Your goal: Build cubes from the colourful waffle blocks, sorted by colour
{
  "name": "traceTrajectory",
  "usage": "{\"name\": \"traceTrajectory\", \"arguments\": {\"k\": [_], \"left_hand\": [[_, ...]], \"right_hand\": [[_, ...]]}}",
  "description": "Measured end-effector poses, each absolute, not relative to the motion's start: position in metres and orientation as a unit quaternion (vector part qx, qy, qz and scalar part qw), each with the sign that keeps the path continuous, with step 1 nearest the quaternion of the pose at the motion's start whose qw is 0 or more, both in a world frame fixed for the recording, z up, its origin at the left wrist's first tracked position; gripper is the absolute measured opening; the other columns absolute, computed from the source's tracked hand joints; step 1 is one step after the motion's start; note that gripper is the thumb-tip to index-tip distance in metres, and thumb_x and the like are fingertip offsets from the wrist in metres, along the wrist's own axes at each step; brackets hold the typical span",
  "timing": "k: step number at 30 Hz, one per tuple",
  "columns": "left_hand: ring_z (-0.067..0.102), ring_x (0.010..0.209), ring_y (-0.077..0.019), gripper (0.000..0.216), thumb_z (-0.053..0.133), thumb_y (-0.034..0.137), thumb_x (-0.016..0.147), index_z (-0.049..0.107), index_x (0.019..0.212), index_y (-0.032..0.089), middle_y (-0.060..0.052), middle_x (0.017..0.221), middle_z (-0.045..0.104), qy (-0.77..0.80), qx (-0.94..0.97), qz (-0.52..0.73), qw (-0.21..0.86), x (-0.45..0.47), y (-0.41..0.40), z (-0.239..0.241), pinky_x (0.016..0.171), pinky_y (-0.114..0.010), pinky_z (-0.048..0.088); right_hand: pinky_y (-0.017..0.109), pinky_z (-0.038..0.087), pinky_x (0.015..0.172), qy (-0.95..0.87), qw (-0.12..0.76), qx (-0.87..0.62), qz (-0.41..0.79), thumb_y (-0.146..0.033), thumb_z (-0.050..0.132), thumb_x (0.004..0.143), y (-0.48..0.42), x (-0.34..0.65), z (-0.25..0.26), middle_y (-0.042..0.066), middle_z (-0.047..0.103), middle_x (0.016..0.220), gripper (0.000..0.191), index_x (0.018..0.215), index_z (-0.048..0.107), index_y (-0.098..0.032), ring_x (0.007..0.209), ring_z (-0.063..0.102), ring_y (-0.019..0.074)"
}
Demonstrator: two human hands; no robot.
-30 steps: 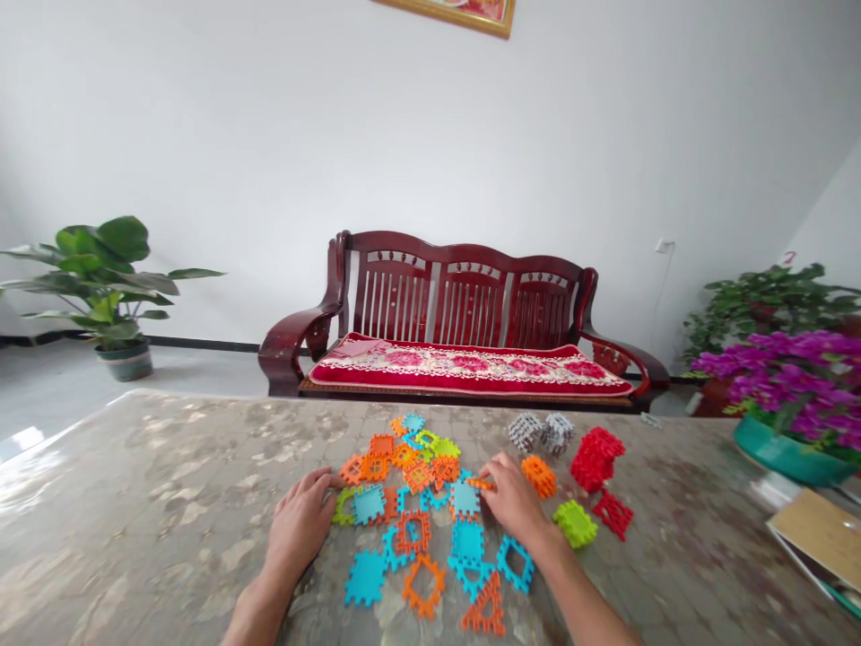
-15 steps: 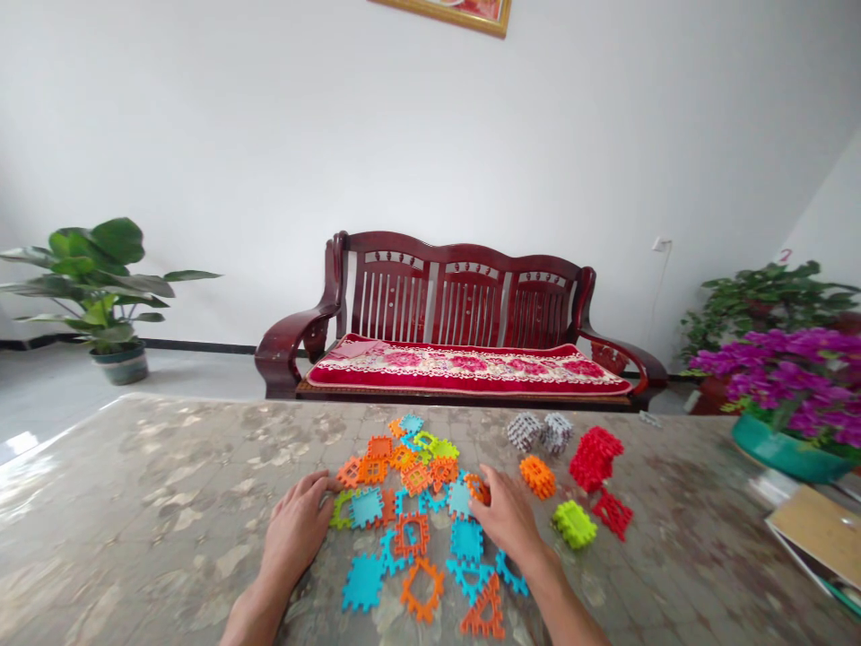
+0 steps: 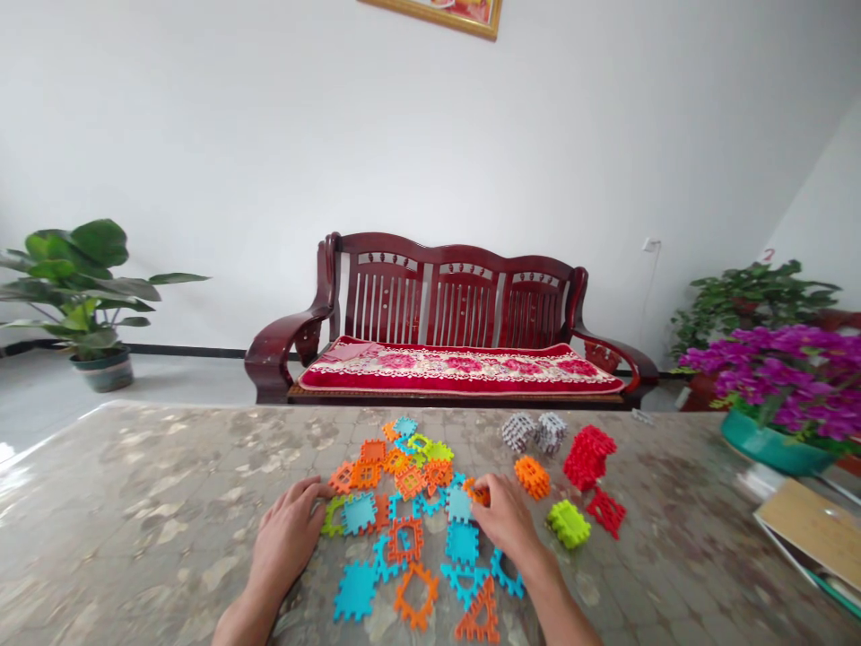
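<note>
My left hand [image 3: 291, 531] lies on the table, fingers stretched out at the left edge of a spread of toothed plastic tiles. Its fingertips are beside a green tile [image 3: 332, 519] and an orange pentagon-shaped tile [image 3: 342, 476]. With my right hand [image 3: 509, 514] I pinch a small orange toothed tile [image 3: 476, 492], partly hidden behind my fingers. A light-blue square tile [image 3: 460, 505] is just left of those fingers, and a blue square tile [image 3: 462, 543] lies nearer to me. Between my hands are several orange, blue and green tiles, some overlapping, including an orange frame tile [image 3: 404, 540].
Right of my right hand stand stacks of tiles: orange [image 3: 532, 477], green [image 3: 569, 524], red [image 3: 589, 458] and grey [image 3: 518, 432]. A teal pot of purple flowers [image 3: 773, 444] and a brown notebook [image 3: 813, 528] sit at the right. Beyond the table is a wooden bench [image 3: 464, 296].
The whole view has shifted slightly, with things now a little further left. My right hand still pinches the orange tile; my left hand stays beside the tiles.
</note>
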State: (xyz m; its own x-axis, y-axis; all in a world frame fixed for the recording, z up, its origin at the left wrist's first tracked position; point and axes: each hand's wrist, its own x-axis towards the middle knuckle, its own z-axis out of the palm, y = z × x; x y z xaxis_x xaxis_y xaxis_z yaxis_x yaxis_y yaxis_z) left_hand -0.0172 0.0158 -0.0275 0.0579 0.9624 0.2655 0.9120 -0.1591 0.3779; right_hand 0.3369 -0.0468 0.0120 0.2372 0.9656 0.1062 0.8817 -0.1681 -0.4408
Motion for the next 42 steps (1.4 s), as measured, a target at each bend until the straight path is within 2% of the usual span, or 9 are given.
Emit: {"name": "traceTrajectory", "arguments": {"k": [4,9,14,19,25,30,36,42], "left_hand": [[0.060,0.119,-0.0210,0.031,0.042,0.028,0.089,0.071,0.098,0.031,0.000,0.128,0.066,0.643,0.728,0.232,0.054,-0.017,0.016,-0.028,0.100,-0.036,0.046],[0.061,0.118,-0.0213,0.031,0.042,0.028,0.088,0.072,0.097,0.032,0.001,0.127,0.066,0.647,0.723,0.234,0.052,-0.016,0.016,-0.026,0.100,-0.037,0.046],[0.061,0.119,-0.0211,0.031,0.043,0.029,0.089,0.072,0.097,0.032,0.001,0.128,0.066,0.648,0.726,0.226,0.056,-0.017,0.016,-0.025,0.100,-0.037,0.047],[0.060,0.120,-0.0206,0.032,0.042,0.028,0.089,0.071,0.100,0.032,0.000,0.130,0.065,0.646,0.730,0.216,0.058,-0.018,0.017,-0.025,0.100,-0.036,0.046],[0.060,0.120,-0.0213,0.032,0.042,0.029,0.089,0.072,0.099,0.032,0.001,0.129,0.066,0.649,0.726,0.217,0.062,-0.018,0.016,-0.025,0.100,-0.037,0.046],[0.059,0.121,-0.0221,0.034,0.039,0.029,0.090,0.072,0.099,0.031,-0.001,0.131,0.065,0.651,0.723,0.220,0.066,-0.017,0.015,-0.023,0.101,-0.038,0.045],[0.059,0.121,-0.0228,0.033,0.040,0.030,0.090,0.072,0.099,0.030,-0.001,0.130,0.065,0.648,0.725,0.222,0.072,-0.016,0.014,-0.022,0.100,-0.039,0.046],[0.060,0.119,-0.0220,0.032,0.041,0.029,0.089,0.072,0.098,0.030,-0.001,0.129,0.066,0.648,0.723,0.230,0.065,-0.017,0.015,-0.025,0.100,-0.037,0.046]], "right_hand": [[0.027,0.040,0.087,-0.632,0.205,-0.739,0.111,-0.012,0.057,0.072,-0.048,0.342,0.017,0.002,0.069,0.097,0.019,0.085,0.065,-0.023,0.100,0.060,0.0190],[0.028,0.038,0.086,-0.672,0.201,-0.706,0.098,-0.008,0.056,0.068,-0.051,0.349,0.018,0.001,0.068,0.094,0.022,0.083,0.063,-0.022,0.098,0.060,0.0188],[0.028,0.037,0.090,-0.685,0.228,-0.684,0.108,-0.007,0.056,0.065,-0.051,0.349,0.015,0.002,0.067,0.103,0.021,0.080,0.061,-0.022,0.103,0.058,0.0189],[0.027,0.040,0.081,-0.683,0.251,-0.677,0.110,-0.010,0.056,0.068,-0.053,0.343,0.016,0.000,0.067,0.088,0.016,0.078,0.059,-0.022,0.090,0.060,0.0178],[0.030,0.042,0.090,-0.618,0.273,-0.737,0.005,-0.020,0.060,0.076,-0.056,0.359,0.022,0.004,0.069,0.104,0.021,0.097,0.061,-0.023,0.103,0.061,0.0220],[0.033,0.042,0.089,-0.547,0.207,-0.807,-0.086,-0.028,0.060,0.082,-0.057,0.392,0.040,0.007,0.070,0.111,0.028,0.109,0.063,-0.022,0.106,0.061,0.0251],[0.035,0.042,0.081,-0.502,0.103,-0.855,-0.080,-0.035,0.056,0.086,-0.056,0.411,0.050,0.010,0.070,0.115,0.040,0.123,0.061,-0.023,0.104,0.062,0.0286],[0.040,0.042,0.087,-0.499,0.085,-0.860,-0.065,-0.037,0.056,0.084,-0.052,0.412,0.043,0.011,0.066,0.128,0.052,0.135,0.054,-0.022,0.114,0.057,0.0323]]}}
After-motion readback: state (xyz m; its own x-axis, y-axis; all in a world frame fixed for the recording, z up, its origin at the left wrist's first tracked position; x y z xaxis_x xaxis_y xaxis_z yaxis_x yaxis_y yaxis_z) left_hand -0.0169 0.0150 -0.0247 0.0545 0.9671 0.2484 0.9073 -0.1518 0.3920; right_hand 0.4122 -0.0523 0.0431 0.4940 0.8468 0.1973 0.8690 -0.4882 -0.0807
